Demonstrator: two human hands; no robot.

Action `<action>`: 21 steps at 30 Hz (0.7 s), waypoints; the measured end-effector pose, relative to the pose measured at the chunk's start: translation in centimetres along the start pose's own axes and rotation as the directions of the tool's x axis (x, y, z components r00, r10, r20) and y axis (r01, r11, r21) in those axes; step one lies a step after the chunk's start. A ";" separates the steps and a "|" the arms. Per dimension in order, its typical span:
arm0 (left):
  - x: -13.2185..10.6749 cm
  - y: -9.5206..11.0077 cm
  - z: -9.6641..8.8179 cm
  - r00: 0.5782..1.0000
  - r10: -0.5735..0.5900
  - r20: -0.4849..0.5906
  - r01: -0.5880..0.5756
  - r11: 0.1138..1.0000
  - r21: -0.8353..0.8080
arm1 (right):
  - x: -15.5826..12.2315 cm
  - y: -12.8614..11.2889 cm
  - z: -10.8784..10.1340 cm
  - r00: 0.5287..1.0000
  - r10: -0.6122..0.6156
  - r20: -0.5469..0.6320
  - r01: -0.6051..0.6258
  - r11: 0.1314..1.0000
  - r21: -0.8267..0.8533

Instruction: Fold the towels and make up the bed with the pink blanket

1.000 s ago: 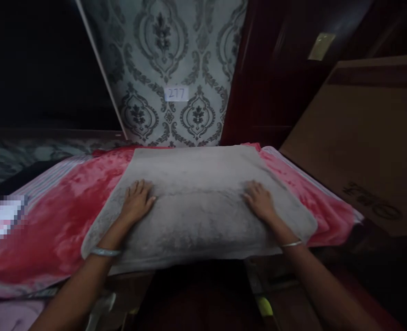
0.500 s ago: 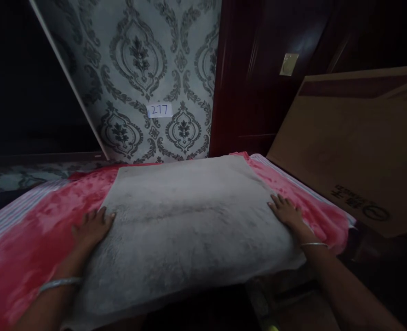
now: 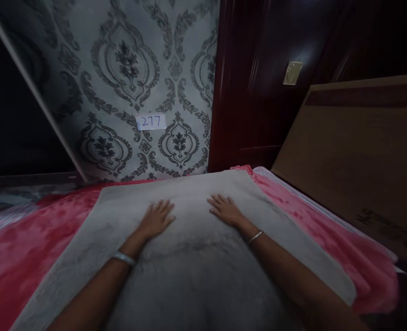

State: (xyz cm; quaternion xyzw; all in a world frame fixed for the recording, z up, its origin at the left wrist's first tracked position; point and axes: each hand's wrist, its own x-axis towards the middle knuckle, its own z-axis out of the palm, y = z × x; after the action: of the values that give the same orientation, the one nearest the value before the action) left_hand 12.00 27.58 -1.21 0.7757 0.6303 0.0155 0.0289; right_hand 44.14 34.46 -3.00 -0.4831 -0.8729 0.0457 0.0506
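A large light-grey cloth [image 3: 189, 257] with darker smudges lies spread over a red patterned blanket [image 3: 13, 248]. My left hand [image 3: 157, 218] rests on its far part, left of the middle, palm down with fingers spread. To the right, my right hand [image 3: 226, 209] lies on the same cloth, fingers stretched out and apart. Both palms face the fabric, and neither hand grips anything. A bangle shows on each wrist. The cloth's near edge runs out of view beneath my arms.
A patterned wall [image 3: 175, 69] with a paper label [image 3: 151, 122] reading 277 stands behind. At right, a big cardboard box [image 3: 355, 151] leans beside the dark red door panel [image 3: 248, 92]. A dark screen [image 3: 13, 115] is at left. Striped fabric [image 3: 286, 186] shows under the blanket.
Both hands have moved inward and farther up the grey cloth from its left and right sides. The cloth spreads wider and nearer to me in view, and the camera has shifted closer.
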 end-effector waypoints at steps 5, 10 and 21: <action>2.2 -10.7 -1.6 0.938 -0.344 -0.044 0.346 0.936 0.060 | 3.4 9.5 -0.7 0.966 0.245 -0.080 -0.253 0.962 -0.104; 3.7 -17.5 -2.3 0.843 -0.534 -0.063 0.536 0.844 0.025 | 5.9 15.3 -1.0 0.913 0.390 -0.119 -0.401 0.913 -0.081; 4.1 -17.9 -2.5 0.683 -0.692 -0.234 0.706 0.707 -0.031 | 7.3 18.6 -1.5 0.782 0.615 -0.101 -0.620 0.785 -0.017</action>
State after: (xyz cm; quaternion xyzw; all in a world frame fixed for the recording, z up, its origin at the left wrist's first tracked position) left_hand -4.77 35.33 0.04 0.4699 0.8773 0.0729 -0.0641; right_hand 56.08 50.52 -3.63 -0.7447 -0.6645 0.0166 0.0600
